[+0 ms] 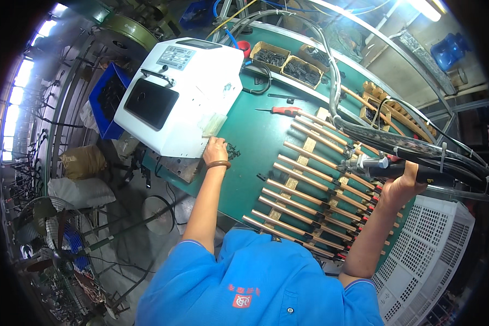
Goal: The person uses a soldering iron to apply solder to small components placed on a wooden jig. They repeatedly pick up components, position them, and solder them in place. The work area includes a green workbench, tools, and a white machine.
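My left hand rests at the lower right edge of a white machine housing, its fingers pressed together; what they hold, if anything, is hidden. Close beside it lies a small pile of dark parts on the green tabletop. My right hand is wrapped round a black-handled tool with a silver metal head, joined to a thick cable bundle. Beneath that tool, several copper-coloured rods lie side by side across wooden strips, with black and red pieces at their right ends.
Boxes of dark parts stand at the back of the table, near a red-handled screwdriver. A white perforated crate is at the right. At the left are a blue bin, sacks and a fan.
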`<state>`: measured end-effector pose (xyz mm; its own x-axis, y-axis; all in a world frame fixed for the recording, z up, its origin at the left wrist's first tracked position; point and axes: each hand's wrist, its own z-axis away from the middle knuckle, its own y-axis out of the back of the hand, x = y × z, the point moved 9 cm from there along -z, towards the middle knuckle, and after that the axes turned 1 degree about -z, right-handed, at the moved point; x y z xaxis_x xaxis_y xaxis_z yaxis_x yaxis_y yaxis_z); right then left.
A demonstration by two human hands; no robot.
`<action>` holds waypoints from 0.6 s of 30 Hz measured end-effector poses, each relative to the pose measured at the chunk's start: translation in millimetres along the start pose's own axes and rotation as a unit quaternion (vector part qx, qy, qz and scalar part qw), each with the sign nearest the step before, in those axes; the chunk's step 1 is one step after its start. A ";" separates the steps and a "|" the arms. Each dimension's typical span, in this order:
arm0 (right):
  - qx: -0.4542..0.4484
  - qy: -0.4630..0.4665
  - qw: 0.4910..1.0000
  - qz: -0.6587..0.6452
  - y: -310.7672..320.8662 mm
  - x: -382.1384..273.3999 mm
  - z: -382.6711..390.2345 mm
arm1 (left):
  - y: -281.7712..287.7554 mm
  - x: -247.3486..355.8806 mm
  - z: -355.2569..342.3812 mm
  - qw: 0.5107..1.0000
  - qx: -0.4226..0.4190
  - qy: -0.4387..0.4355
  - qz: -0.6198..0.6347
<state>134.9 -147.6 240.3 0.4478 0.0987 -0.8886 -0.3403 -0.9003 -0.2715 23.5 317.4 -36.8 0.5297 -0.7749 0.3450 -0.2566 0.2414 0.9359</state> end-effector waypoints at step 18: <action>-0.037 -0.056 0.994 -0.081 -2.5 -10.8 9.6 | -66.3 239.6 152.5 0.472 -0.502 0.282 0.668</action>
<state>122.9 -142.4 247.0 0.3956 0.2886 -0.8719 -0.2064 -0.8971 -0.3906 44.1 26.7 -27.0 0.6409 0.6703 0.3742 -0.3034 0.6690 -0.6785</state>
